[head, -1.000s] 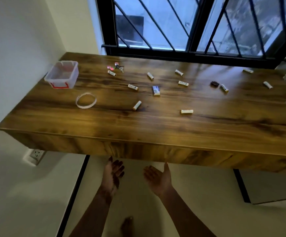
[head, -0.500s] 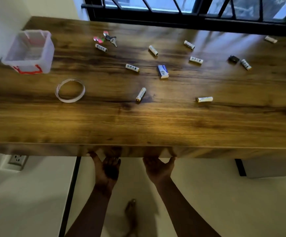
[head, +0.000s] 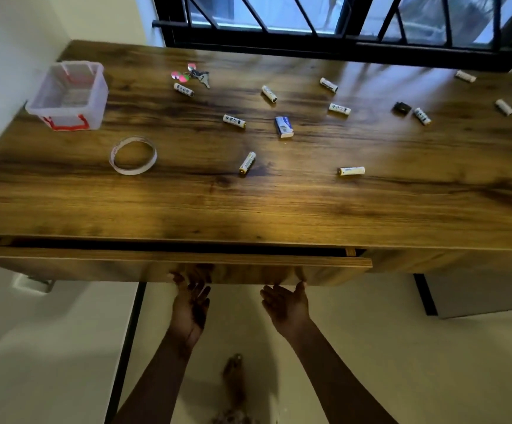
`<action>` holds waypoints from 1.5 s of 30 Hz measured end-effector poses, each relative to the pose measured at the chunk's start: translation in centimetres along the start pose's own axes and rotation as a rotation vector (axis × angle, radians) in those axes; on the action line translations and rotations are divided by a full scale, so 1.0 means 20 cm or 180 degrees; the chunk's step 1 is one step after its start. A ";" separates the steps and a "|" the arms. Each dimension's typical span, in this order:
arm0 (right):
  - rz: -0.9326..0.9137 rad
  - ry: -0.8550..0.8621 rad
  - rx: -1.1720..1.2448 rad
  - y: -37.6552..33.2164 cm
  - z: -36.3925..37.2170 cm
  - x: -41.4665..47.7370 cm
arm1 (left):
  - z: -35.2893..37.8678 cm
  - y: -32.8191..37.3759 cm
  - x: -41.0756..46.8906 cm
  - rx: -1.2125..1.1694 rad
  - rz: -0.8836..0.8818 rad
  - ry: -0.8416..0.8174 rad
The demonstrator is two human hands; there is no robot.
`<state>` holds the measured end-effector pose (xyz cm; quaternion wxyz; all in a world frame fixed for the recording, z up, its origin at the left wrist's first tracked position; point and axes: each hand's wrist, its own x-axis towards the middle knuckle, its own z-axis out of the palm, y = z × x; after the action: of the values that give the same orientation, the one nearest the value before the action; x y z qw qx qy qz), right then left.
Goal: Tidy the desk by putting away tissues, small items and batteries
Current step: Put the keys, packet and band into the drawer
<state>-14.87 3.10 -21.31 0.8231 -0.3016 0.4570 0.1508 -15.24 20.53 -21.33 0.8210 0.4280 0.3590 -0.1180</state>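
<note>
Under a barred window (head: 340, 22), a long dark-grained wooden desk (head: 248, 209) fills the view. Its drawer (head: 95, 266) stands out from the front edge by a narrow gap. At the drawer's lower edge, the left hand (head: 191, 306) reaches up palm-up, its fingertips lost against the dark wood, so I cannot tell whether they hook it. The right hand (head: 285, 304) is palm-up with relaxed fingers, gripping nothing.

At the desk's far left sits a clear plastic box (head: 68, 96) with a red handle. A tape ring (head: 133, 155) lies nearer. Keys (head: 201, 76) with pink tags lie toward the back. A small blue-and-white carton (head: 283, 127) lies mid-desk. White batteries (head: 247, 162) are scattered well apart across the top, their dark print too small to read. A tiny black item (head: 401, 107) lies just beside one on the right.
</note>
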 end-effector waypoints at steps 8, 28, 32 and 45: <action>-0.5126 0.0332 -0.4363 -0.01 -0.02 -0.32 | 0.07 0.04 -0.27 0.4237 0.3882 0.0885; -0.3869 0.0283 -0.6794 0.01 -0.14 -0.62 | -0.07 0.11 -0.48 0.6036 0.3042 0.0158; -0.3885 0.0189 -0.6754 0.08 -0.23 -0.71 | -0.14 0.03 -0.59 0.6113 0.2843 0.0158; -0.3798 0.0300 -0.6358 0.36 -0.49 -0.99 | -0.39 -0.17 -0.98 0.5990 0.2763 -0.0022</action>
<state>-35.65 3.03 -11.16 0.1418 -0.9884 -0.0494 0.0211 -34.82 22.43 -12.75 0.1274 0.9886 -0.0659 -0.0460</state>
